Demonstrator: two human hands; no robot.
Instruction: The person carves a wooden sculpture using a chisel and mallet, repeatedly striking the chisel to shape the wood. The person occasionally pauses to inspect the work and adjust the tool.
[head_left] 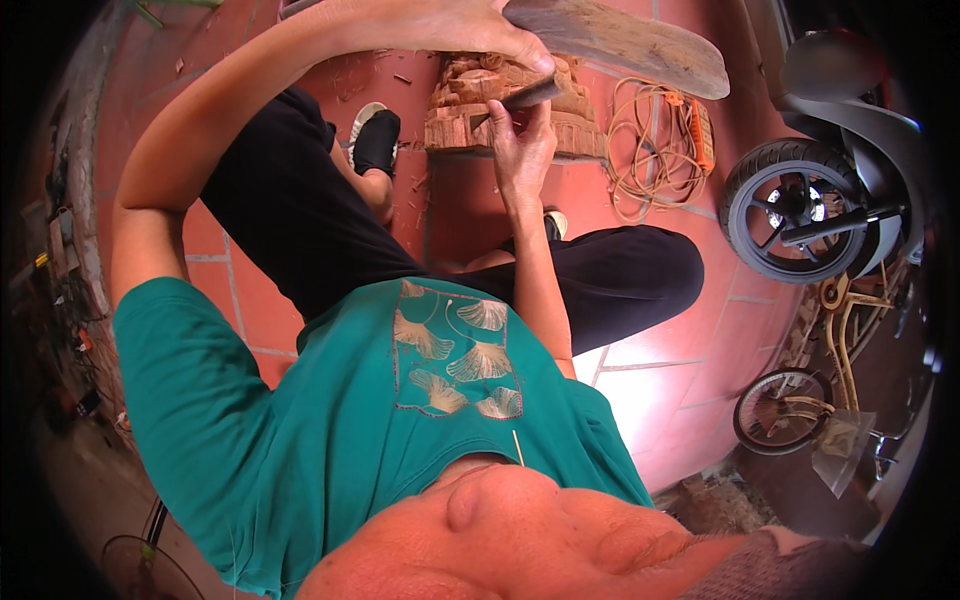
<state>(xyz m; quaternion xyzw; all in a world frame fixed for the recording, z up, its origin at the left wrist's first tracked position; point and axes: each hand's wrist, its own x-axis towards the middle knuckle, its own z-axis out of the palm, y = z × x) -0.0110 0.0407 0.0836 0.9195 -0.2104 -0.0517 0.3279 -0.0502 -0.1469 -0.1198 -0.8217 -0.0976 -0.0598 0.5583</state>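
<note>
My left hand (505, 35), at the top edge, is closed on a thick, weathered wooden mallet (640, 45) that reaches out to the right; some of its fingers are hidden. Just below it, my right hand (525, 150) grips a chisel (530, 96) with a wooden end and a dark shaft, slanting down to the left. The chisel's narrow end lies over a reddish-brown carved wood block (455, 105); whether it touches the wood I cannot tell. Mallet and chisel look close together, but the gap between them is unclear.
Right of the block lie a coiled cord (640, 170) and an orange power strip (700, 135). A motorbike wheel (790, 210) and a small bicycle (785, 410) stand farther right. Wood shavings dot the red tiled floor (225, 100). My bent legs in black trousers (290, 200) flank the block's near side.
</note>
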